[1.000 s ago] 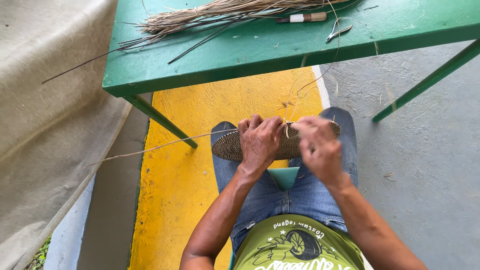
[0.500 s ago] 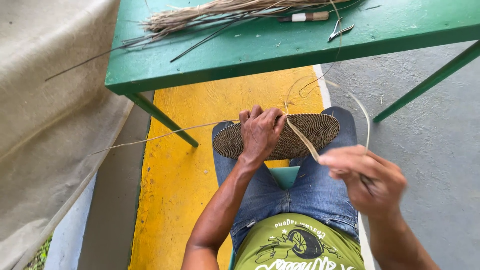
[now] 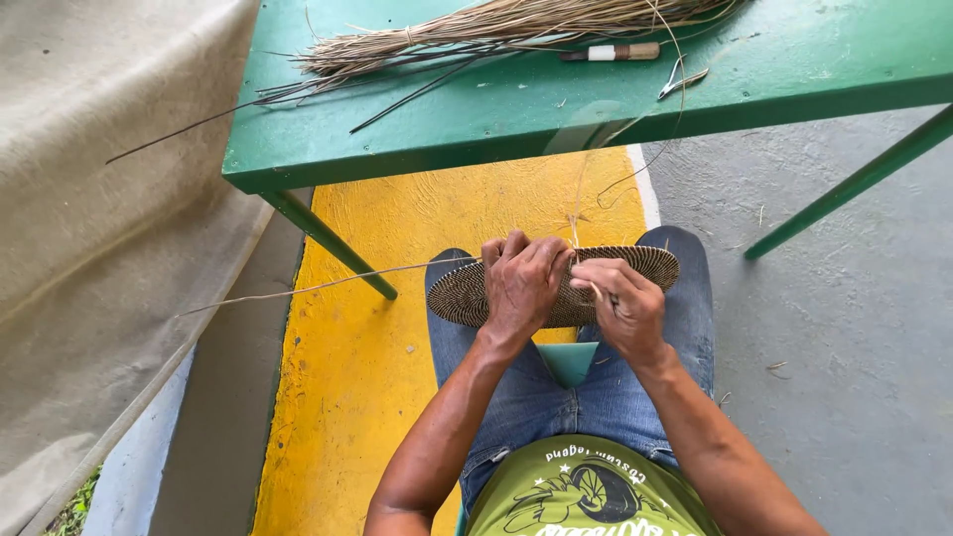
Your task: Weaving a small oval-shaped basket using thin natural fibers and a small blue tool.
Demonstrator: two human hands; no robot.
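While left hand (image 3: 521,283) fingers clamp the woven disc (image 3: 650,266), right hand (image 3: 620,308) fingers pinch a strand (image 3: 574,213).

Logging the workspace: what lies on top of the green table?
On the green table lie a bundle of dry fibres, a white-banded tool and small metal snips. Its far side is out of frame.

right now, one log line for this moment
left hand: grips woven disc | right hand: pinches fibre strand | green table: fibre bundle
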